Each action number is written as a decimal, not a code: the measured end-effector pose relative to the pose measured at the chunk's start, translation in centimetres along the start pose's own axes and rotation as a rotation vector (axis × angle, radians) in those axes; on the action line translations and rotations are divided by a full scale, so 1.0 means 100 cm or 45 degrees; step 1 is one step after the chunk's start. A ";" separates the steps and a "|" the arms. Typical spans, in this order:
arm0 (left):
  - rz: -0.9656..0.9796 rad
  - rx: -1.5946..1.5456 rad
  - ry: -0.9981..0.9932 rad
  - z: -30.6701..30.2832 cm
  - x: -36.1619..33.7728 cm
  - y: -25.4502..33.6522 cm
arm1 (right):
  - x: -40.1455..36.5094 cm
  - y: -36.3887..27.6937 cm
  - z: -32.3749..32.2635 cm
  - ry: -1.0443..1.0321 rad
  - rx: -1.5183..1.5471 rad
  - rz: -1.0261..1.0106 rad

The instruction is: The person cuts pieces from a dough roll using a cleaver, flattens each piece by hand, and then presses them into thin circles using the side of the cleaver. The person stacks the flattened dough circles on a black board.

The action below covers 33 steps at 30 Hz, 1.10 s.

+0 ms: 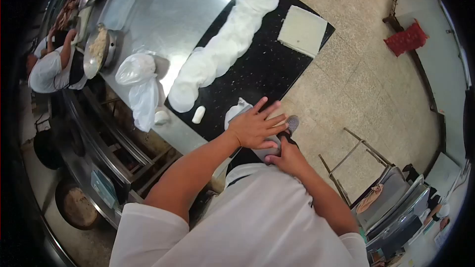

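My left hand (257, 126) lies palm down with its fingers spread, over a broad grey blade (269, 149). My right hand (289, 155) is closed round the dark handle of this tool, which looks like a cleaver; both hands partly hide it. Just beyond my left hand, a crumpled white piece (236, 111) rests on the black board (257, 76). A small dough piece (198, 114) sits to the left. Thin white dough rounds (217, 54) overlap in a long row across the board. At its far right corner is a squarish stack of white sheets (303, 30).
White plastic bags (141, 86) and a steel bowl of pale food (97, 52) stand on the metal table (170, 7). Another person (57, 66) is at the far left. Folding chairs (391, 198) stand to the right, and a shoe (293, 123) shows below the board's edge.
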<state>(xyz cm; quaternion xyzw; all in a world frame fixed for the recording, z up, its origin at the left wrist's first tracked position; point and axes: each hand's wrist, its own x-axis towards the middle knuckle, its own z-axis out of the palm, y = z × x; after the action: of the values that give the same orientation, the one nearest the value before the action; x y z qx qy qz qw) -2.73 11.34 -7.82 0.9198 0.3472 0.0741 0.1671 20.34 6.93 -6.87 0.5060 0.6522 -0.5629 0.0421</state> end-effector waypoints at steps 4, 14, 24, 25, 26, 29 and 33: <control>0.086 -0.003 0.054 0.000 0.029 -0.023 | 0.011 -0.008 -0.018 0.109 -0.086 0.127; -0.389 0.053 0.601 -0.039 0.031 -0.046 | 0.019 -0.054 -0.059 0.469 -0.168 0.008; -0.613 -0.252 0.343 -0.015 -0.037 -0.022 | -0.022 -0.041 0.030 0.611 -0.070 0.136; -0.619 -0.252 0.366 -0.017 -0.043 -0.022 | -0.031 -0.038 0.045 0.583 0.042 0.136; -0.587 -0.205 0.252 -0.020 -0.051 -0.021 | -0.038 -0.037 0.054 0.588 0.028 0.119; -0.527 -0.164 0.157 -0.023 -0.058 -0.023 | -0.045 -0.040 0.060 0.688 0.053 0.090; -0.548 -0.142 0.148 -0.025 -0.056 -0.024 | -0.043 -0.019 0.032 0.816 0.020 0.118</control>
<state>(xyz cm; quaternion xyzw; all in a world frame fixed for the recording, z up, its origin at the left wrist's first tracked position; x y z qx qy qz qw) -9.00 10.00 -6.52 0.8081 0.5398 0.1087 0.2092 19.47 2.04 -4.05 0.6870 0.6042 -0.3773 -0.1437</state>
